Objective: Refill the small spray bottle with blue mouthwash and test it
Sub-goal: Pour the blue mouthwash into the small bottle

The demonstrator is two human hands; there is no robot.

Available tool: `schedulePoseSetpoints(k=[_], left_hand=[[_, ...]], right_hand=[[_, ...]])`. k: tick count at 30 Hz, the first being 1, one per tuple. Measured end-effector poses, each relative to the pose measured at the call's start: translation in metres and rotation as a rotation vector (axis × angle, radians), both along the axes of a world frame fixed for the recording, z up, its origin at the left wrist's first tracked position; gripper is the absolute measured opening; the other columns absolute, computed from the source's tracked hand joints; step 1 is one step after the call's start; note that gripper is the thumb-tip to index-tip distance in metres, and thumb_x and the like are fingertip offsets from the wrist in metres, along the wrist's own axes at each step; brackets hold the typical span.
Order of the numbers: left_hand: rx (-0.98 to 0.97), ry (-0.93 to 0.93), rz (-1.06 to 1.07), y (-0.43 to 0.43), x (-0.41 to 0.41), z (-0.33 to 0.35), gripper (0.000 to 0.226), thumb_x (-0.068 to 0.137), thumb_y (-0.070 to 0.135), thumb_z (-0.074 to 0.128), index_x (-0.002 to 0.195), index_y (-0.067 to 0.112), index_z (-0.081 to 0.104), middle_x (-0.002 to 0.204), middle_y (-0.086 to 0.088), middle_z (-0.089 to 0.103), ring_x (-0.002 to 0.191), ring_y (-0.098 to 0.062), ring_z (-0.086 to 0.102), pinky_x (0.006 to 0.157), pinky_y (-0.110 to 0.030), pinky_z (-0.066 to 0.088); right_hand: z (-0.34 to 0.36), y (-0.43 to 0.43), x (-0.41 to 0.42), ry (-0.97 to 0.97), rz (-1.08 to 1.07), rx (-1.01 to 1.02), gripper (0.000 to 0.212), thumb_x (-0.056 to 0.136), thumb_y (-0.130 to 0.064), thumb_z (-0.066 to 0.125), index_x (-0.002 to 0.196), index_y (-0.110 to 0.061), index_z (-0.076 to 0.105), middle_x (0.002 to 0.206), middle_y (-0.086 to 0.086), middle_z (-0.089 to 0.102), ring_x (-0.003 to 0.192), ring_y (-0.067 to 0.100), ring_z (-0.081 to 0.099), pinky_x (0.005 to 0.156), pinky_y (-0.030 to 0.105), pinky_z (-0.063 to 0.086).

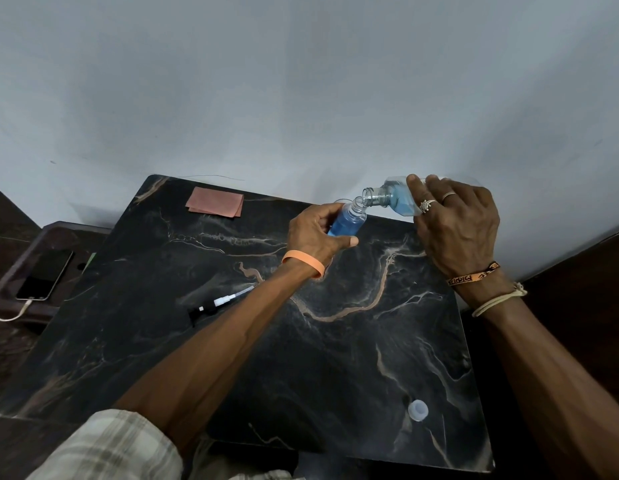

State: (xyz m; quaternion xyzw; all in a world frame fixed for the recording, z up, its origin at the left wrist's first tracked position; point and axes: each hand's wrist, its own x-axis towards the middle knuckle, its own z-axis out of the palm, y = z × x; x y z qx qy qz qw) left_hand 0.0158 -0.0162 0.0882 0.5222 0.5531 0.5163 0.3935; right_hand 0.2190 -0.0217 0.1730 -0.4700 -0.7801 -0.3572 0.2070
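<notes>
My left hand [316, 232] grips the small clear spray bottle [348, 221], which is tilted, has no top and is largely full of blue liquid. My right hand [457, 220] holds the larger mouthwash bottle [396, 199] tipped on its side, its open neck touching the small bottle's mouth. Both bottles hang above the far edge of the black marble table [335, 341]. The spray pump head [220, 303] with its dip tube lies on the table to the left of my left forearm. A white cap [418, 409] sits near the front right of the table.
A folded pinkish cloth [214, 201] lies at the table's back left. A phone [45, 274] on a charging cable rests on a dark stool left of the table. A pale wall stands right behind the table.
</notes>
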Motion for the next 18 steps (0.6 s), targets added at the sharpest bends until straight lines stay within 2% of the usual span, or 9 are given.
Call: schedulePoseSetpoints(k=[13,18], left_hand=[[-0.008,0.015,-0.001,-0.0019,-0.0016,0.0010,0.062,0.060,0.012,0.091,0.117,0.013,0.068,0.115,-0.002,0.071,0.100,-0.014,0.069,0.086,-0.033,0.059],[-0.007,0.013,0.005,-0.0023,-0.0023,0.0019,0.062,0.060,0.011,0.091,0.117,0.011,0.068,0.115,-0.003,0.071,0.099,-0.014,0.069,0.086,-0.032,0.058]], right_hand=[[-0.0001,0.0002,-0.0015,-0.013,-0.001,0.003,0.039,0.085,-0.006,0.069,0.124,-0.008,0.067,0.112,0.019,0.070,0.098,0.038,0.067,0.078,0.042,0.049],[-0.0005,-0.0003,-0.0034,-0.010,0.003,-0.002,0.041,0.084,-0.006,0.070,0.124,-0.008,0.066,0.112,0.020,0.070,0.098,0.039,0.067,0.077,0.042,0.049]])
